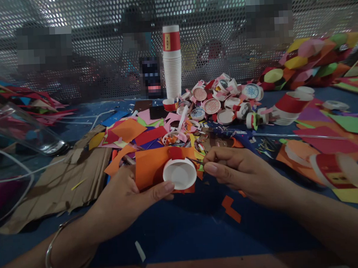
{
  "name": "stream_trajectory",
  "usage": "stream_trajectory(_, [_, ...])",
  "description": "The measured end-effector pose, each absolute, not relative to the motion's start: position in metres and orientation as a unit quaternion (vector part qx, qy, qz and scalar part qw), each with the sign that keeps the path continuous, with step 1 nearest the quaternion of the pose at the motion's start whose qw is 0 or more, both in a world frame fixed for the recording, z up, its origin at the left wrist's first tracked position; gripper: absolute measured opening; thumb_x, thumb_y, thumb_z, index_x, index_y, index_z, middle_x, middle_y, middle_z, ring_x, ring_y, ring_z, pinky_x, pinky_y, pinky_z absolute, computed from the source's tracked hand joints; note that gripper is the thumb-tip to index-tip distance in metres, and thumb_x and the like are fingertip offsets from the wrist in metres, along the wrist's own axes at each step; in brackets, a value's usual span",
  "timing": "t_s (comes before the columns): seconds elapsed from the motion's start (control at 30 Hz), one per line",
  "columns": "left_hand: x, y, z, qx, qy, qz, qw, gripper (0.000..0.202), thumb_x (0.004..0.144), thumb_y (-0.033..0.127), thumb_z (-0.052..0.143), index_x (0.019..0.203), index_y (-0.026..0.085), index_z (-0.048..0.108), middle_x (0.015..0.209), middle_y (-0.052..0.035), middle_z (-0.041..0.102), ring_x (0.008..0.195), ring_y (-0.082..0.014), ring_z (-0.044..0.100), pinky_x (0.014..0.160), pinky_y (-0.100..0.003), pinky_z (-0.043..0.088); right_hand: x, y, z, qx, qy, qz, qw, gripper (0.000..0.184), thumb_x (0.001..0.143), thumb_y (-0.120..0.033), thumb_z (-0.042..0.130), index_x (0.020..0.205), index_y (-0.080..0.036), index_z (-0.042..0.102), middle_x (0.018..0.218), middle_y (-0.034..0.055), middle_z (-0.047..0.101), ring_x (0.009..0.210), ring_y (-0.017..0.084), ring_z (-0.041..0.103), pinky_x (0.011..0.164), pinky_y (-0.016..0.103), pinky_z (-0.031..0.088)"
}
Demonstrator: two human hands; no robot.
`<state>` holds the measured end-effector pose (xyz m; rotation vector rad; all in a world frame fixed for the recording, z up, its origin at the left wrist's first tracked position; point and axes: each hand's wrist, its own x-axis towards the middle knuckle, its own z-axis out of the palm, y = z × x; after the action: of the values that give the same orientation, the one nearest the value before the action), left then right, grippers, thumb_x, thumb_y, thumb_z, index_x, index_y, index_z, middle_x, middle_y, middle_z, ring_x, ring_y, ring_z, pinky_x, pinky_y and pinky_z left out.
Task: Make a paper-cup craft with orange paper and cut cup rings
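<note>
My left hand [131,201] grips a sheet of orange paper [152,164] together with a cut-off white paper cup bottom [180,173], thumb pressed on its rim. My right hand [238,171] is closed in a pinch just right of the cup bottom, on a thin dark tool whose tip pokes toward the cup; I cannot make out what it is. Both hands hover over the blue table [183,232]. A silver bangle [58,254] circles my left wrist.
A tall stack of white-and-red paper cups [172,59] stands at the back by a perforated metal screen [103,34]. Cut cup bottoms [219,102] and coloured paper scraps [143,131] litter the middle. Torn cardboard [59,178] lies left, folded paper shapes [312,61] right.
</note>
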<state>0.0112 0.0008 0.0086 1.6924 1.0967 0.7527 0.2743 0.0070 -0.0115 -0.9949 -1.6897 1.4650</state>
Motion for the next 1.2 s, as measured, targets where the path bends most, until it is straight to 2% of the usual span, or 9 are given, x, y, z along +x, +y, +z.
stream_trajectory(0.33, [0.006,0.002,-0.001,0.696,0.453,0.298,0.471,0.022,0.092,0.039,0.08,0.106,0.023,0.077,0.091,0.0005,0.084,0.075,-0.014,0.08,0.069,-0.017,0.065,0.275,0.007,-0.014,-0.39,-0.657,0.555,0.329,0.041,0.101,-0.058,0.062,0.085,-0.021,0.059,0.062,-0.0089,0.034,0.049,0.007,0.025,0.04,0.022,0.021])
stream_trajectory(0.47, [0.007,0.004,0.001,0.701,0.494,0.284,0.429,0.03,0.087,0.045,0.083,0.105,0.022,0.075,0.083,0.0,0.084,0.072,-0.0167,0.08,0.068,-0.02,0.065,0.275,0.008,-0.013,-0.391,-0.658,0.557,0.322,0.042,0.102,-0.059,0.062,0.085,-0.021,0.059,0.062,-0.0093,0.031,0.049,0.007,0.024,0.04,0.022,0.018])
stream_trajectory(0.57, [0.006,0.004,0.0,0.701,0.492,0.283,0.432,0.034,0.087,0.046,0.081,0.11,0.022,0.074,0.087,-0.0008,0.084,0.07,-0.0194,0.08,0.064,-0.024,0.065,0.274,0.008,-0.013,-0.39,-0.656,0.562,0.319,0.042,0.1,-0.06,0.064,0.085,-0.021,0.059,0.062,-0.0093,0.032,0.05,0.007,0.024,0.04,0.022,0.018])
stream_trajectory(0.77, [0.001,0.002,-0.002,0.702,0.523,0.263,0.406,0.04,0.085,0.049,0.082,0.111,0.019,0.073,0.091,-0.0056,0.084,0.078,-0.0228,0.081,0.069,-0.028,0.066,0.275,0.008,-0.014,-0.382,-0.646,0.582,0.314,0.041,0.1,-0.06,0.064,0.086,-0.021,0.059,0.061,-0.0107,0.031,0.047,0.007,0.023,0.038,0.022,0.019])
stream_trajectory(0.83, [0.002,0.001,0.0,0.712,0.514,0.266,0.396,0.033,0.086,0.047,0.081,0.104,0.02,0.075,0.086,-0.0042,0.083,0.08,-0.0228,0.08,0.074,-0.029,0.066,0.275,0.008,-0.015,-0.38,-0.647,0.582,0.313,0.039,0.102,-0.058,0.063,0.087,-0.022,0.059,0.061,-0.0109,0.03,0.048,0.007,0.022,0.039,0.022,0.019])
stream_trajectory(0.9, [0.004,0.001,0.003,0.735,0.493,0.273,0.377,0.021,0.087,0.043,0.081,0.087,0.022,0.076,0.075,-0.001,0.079,0.082,-0.0221,0.078,0.08,-0.03,0.065,0.275,0.008,-0.015,-0.38,-0.652,0.577,0.314,0.039,0.102,-0.057,0.062,0.086,-0.021,0.059,0.062,-0.0106,0.03,0.049,0.007,0.022,0.04,0.023,0.018])
stream_trajectory(0.97, [0.005,0.002,0.005,0.75,0.475,0.282,0.365,0.023,0.088,0.04,0.08,0.074,0.024,0.074,0.067,0.001,0.074,0.079,-0.0203,0.075,0.082,-0.029,0.064,0.275,0.007,-0.013,-0.383,-0.658,0.567,0.314,0.042,0.101,-0.059,0.063,0.084,-0.021,0.059,0.063,-0.0096,0.033,0.049,0.007,0.024,0.041,0.023,0.019])
stream_trajectory(1.07, [0.005,0.004,0.007,0.748,0.475,0.295,0.358,0.024,0.088,0.042,0.08,0.074,0.024,0.074,0.065,0.0019,0.072,0.066,-0.0168,0.07,0.072,-0.026,0.063,0.275,0.007,-0.009,-0.391,-0.661,0.559,0.314,0.047,0.099,-0.064,0.063,0.083,-0.02,0.06,0.063,-0.0083,0.036,0.049,0.007,0.027,0.041,0.024,0.021])
stream_trajectory(1.2, [0.004,0.007,0.007,0.732,0.499,0.284,0.367,0.034,0.085,0.048,0.081,0.065,0.023,0.069,0.062,-0.0004,0.07,0.055,-0.016,0.064,0.053,-0.025,0.054,0.275,0.007,-0.009,-0.398,-0.644,0.571,0.317,0.048,0.096,-0.067,0.065,0.083,-0.022,0.059,0.062,-0.0092,0.03,0.049,0.008,0.023,0.04,0.024,0.018])
